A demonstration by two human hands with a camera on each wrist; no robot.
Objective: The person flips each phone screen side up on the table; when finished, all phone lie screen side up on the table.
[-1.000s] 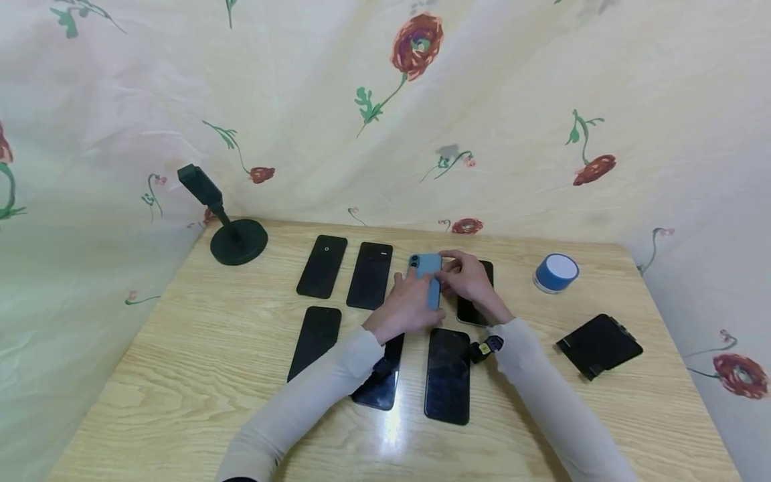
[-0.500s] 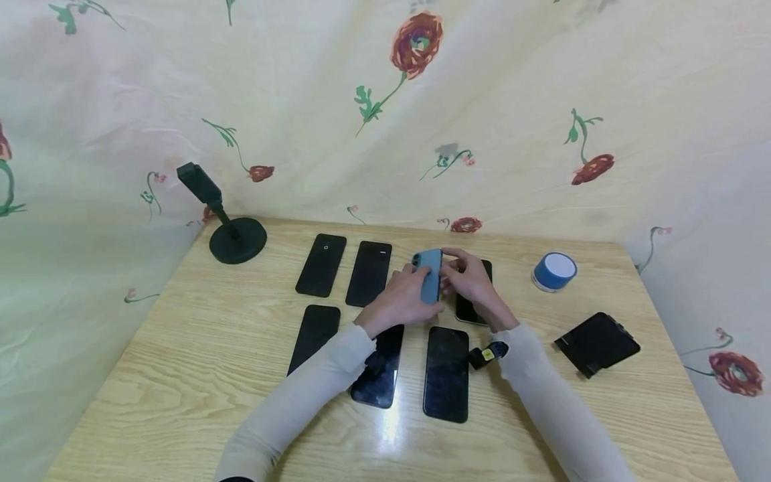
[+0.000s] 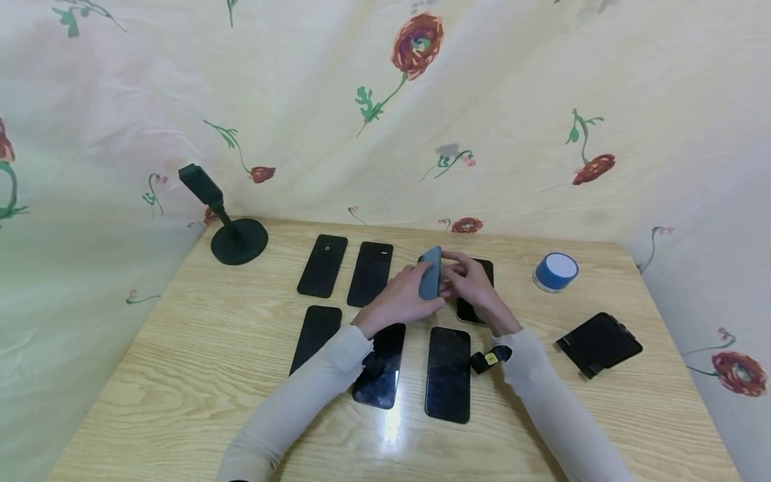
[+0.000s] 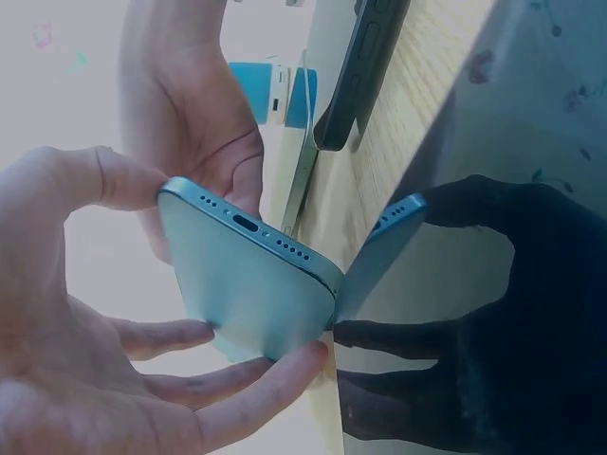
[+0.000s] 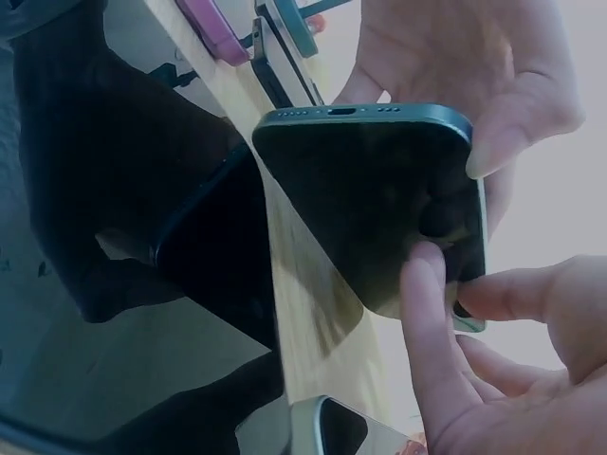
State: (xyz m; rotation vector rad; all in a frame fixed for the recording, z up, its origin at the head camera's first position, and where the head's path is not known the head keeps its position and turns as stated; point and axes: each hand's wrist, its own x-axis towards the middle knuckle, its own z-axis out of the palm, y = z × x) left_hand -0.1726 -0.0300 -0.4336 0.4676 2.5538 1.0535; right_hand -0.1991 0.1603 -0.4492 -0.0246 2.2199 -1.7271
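Observation:
In the head view my left hand (image 3: 397, 299) grips a light blue smartphone (image 3: 431, 273), which is tilted up on edge with its back facing left. The left wrist view shows the thumb at one corner of the phone (image 4: 248, 275) and the fingers along the opposite edge; its charging port faces this camera. My right hand (image 3: 474, 286) pinches the far corner. In the right wrist view one right fingertip rests on the dark screen (image 5: 379, 204), while another digit meets the edge. A black phone (image 3: 472, 311) lies partly hidden beneath the right hand.
Several other dark phones lie on the wooden table, including one (image 3: 322, 266) at back left and one (image 3: 448, 375) in front. A black round-based stand (image 3: 239, 242) is at far left. On the right are a blue cylinder (image 3: 555, 272) and a black folding holder (image 3: 600, 345).
The blue phone has turned from lying back-up to standing tilted on edge, its screen side swinging toward the right hand. The left hand rolled with it; the right hand stayed close beside it.

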